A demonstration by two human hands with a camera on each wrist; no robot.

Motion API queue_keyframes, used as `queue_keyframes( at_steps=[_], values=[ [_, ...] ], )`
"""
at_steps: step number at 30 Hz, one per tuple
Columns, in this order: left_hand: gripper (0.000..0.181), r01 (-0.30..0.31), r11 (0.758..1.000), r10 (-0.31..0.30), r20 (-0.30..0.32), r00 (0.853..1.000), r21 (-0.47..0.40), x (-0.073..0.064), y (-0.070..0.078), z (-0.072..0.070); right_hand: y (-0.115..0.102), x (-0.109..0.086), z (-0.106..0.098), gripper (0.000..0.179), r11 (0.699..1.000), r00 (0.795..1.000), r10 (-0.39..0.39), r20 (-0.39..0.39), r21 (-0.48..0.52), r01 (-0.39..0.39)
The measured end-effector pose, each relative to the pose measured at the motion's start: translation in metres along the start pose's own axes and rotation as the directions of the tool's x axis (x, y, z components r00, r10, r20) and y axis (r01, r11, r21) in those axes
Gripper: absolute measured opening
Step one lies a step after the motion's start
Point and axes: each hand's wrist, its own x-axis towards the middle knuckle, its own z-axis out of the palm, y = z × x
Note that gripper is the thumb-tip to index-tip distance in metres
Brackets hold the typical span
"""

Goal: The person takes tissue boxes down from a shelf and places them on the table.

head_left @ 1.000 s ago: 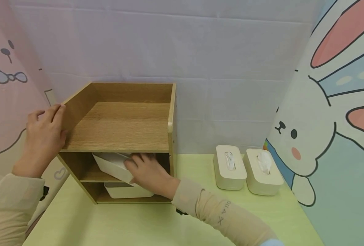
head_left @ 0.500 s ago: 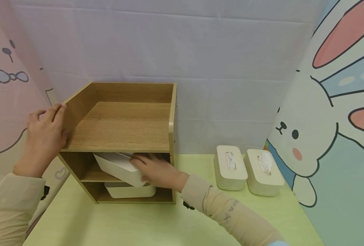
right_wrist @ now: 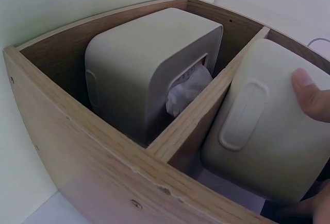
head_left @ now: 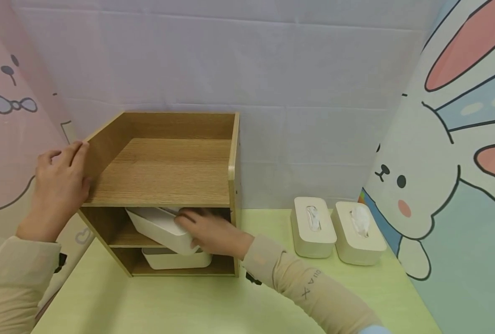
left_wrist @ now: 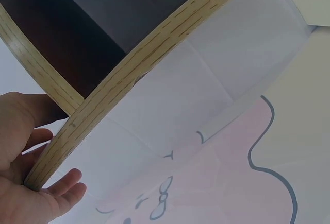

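Note:
On the left, my left hand (head_left: 61, 185) grips the side panel of a wooden shelf unit (head_left: 168, 171). The left wrist view shows the thumb and fingers of this hand (left_wrist: 15, 141) on opposite sides of the panel's edge. My right hand (head_left: 218, 234) holds a white tissue box (head_left: 157, 228) by its right end. This box sits tilted in the middle compartment, its right front corner jutting out past the shelf board. Below it, a second white tissue box (head_left: 174, 261) lies in the bottom compartment; in the right wrist view a tissue (right_wrist: 190, 91) pokes from its slot.
Two more white tissue boxes, one (head_left: 313, 246) beside the other (head_left: 358, 250), stand on the pale green table (head_left: 180, 306) right of the shelf unit. A white cloth backdrop (head_left: 314, 116) hangs behind. Cartoon-printed sheets (head_left: 423, 199) flank both sides.
My right hand has shifted right over the last second, and the tissue box's near end has come further out of the middle compartment. My left hand has stayed on the panel.

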Motion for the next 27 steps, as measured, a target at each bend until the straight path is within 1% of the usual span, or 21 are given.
queue_keyframes(
  at_steps=[3,7,11,15,22,27],
  values=[
    [0.070,0.003,1.000,-0.003,0.002,1.000,-0.002,0.000,0.000,0.000,-0.002,-0.001,0.001,0.057,1.000,1.000,0.008,-0.019,-0.015,-0.008],
    [0.070,0.003,1.000,-0.003,0.005,1.000,0.003,0.000,0.000,0.001,-0.006,-0.003,0.000,0.059,1.000,0.999,0.023,-0.039,0.008,-0.023],
    [0.070,-0.002,1.000,0.002,-0.009,1.000,0.002,0.000,0.000,0.001,-0.007,-0.006,-0.001,0.060,0.999,0.998,0.021,-0.057,0.030,-0.020],
    [0.070,-0.001,1.000,0.001,-0.009,1.000,0.002,0.000,0.000,0.000,-0.008,-0.008,-0.001,0.057,1.000,0.998,0.015,-0.058,0.004,-0.015],
    [0.070,0.025,1.000,-0.025,0.042,0.999,0.010,0.001,0.002,-0.001,-0.008,-0.012,-0.004,0.058,1.000,0.998,-0.007,-0.054,-0.026,0.005],
    [0.070,0.023,1.000,-0.024,0.039,0.999,0.011,0.001,0.002,-0.001,-0.009,-0.016,-0.006,0.058,0.998,0.998,-0.015,-0.060,-0.056,0.012]
  ],
)
